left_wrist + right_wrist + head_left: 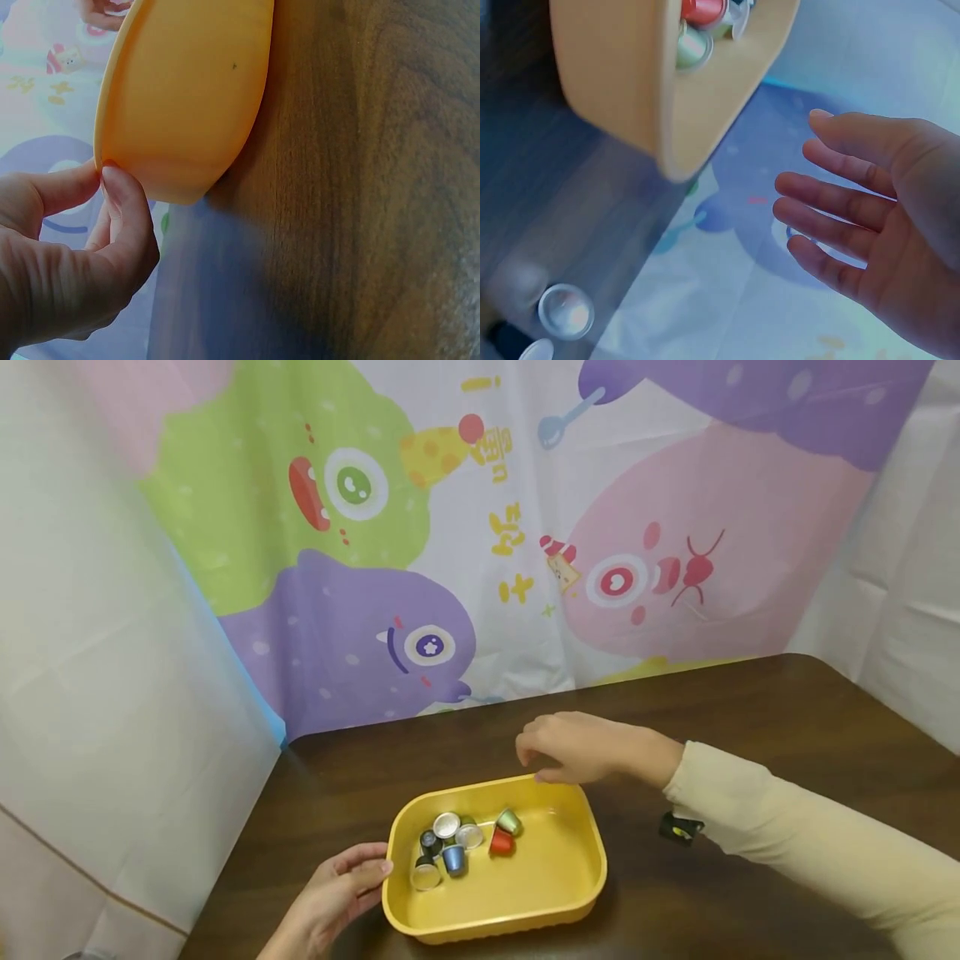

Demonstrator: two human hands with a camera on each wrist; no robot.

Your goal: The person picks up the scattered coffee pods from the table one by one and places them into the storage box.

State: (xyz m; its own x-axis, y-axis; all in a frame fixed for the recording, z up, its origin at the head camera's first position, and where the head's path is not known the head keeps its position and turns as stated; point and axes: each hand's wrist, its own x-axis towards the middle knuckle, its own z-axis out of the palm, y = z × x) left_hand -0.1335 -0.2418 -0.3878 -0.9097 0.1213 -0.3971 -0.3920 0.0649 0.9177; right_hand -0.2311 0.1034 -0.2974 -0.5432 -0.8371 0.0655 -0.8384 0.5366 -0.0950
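Observation:
A yellow plastic tub [525, 893] with rounded corners stands on the table. Several coffee capsules lie inside, mostly in its left half, among them a blue capsule [454, 860], a red capsule [502, 842] and a green capsule [509, 822]. My left hand [337, 893] pinches the tub's left rim between thumb and finger, plain in the left wrist view. Over the far right corner of the tub hovers my right hand [577, 747]. Its fingers [832, 199] are spread loosely and hold nothing in the right wrist view.
On the tabletop [720, 710], a silver-rimmed capsule [566, 311] lies outside the tub in the right wrist view, with other small items at the frame's corner. A small dark object [681, 828] shows below the right sleeve. A cartoon-printed cloth [517, 635] hangs behind the table.

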